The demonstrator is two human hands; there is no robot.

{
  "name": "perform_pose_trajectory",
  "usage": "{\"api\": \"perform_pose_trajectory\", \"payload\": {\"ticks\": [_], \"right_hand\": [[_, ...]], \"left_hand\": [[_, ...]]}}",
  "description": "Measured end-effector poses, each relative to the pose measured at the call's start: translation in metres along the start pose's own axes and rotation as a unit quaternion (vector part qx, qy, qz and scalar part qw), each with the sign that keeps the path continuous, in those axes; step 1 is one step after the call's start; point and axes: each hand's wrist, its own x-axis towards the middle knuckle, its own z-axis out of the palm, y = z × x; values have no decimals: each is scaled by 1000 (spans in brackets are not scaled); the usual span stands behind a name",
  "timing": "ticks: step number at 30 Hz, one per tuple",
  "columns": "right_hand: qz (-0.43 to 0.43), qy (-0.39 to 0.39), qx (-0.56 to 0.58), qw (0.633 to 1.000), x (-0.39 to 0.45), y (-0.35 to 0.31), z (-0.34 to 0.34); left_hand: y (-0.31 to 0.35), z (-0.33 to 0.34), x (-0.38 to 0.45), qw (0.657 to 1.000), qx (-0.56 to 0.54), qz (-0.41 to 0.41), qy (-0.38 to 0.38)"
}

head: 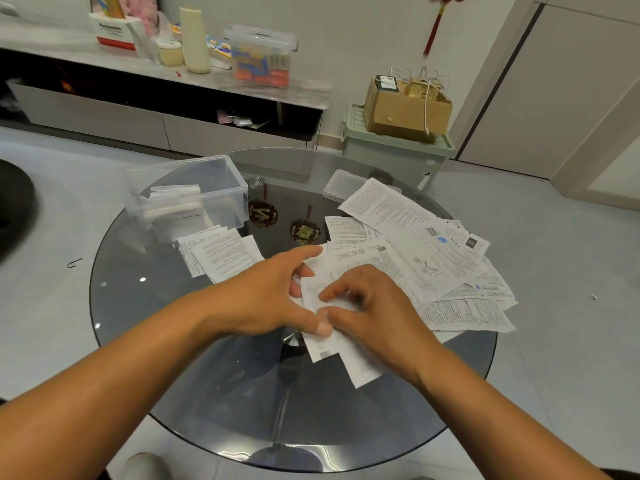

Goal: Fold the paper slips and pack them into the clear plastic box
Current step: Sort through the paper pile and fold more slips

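While seemingly pinched, slip (313, 296) between fingers (323, 293)

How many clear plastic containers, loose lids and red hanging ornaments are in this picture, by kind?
Clear plastic containers: 2, the open box on the table and the lidded box on the shelf
Loose clear lids: 1
Red ornaments: 3
Total: 6

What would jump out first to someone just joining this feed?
Both hands, left hand and right hand, pinch one paper slip at the centre of the round glass table. A loose pile of slips spreads to the right, and the clear plastic box, partly filled, sits far left.
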Motion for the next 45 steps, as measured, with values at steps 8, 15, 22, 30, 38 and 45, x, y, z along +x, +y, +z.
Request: {"api": "perform_pose_trajectory", "payload": {"ticks": [8, 15, 22, 30, 38, 45], "right_hand": [[55, -25, 106, 992, 10, 1, -5], [58, 56, 199, 977, 11, 0, -19], [66, 64, 215, 972, 9, -4, -17], [62, 53, 212, 974, 7, -8, -14], [60, 22, 206, 976, 7, -10, -12], [24, -65, 224, 972, 6, -12, -10]], "left_hand": [[-2, 14, -4, 995, 1, 78, 56], [-5, -40, -12, 963, 87, -1, 256], [-23, -59, -22, 916, 271, -167, 245], [-22, -52, -25, 935, 227, -111, 248], [-14, -45, -27, 909, 307, -167, 228], [-16, -43, -27, 937, 215, -122, 249]]}}
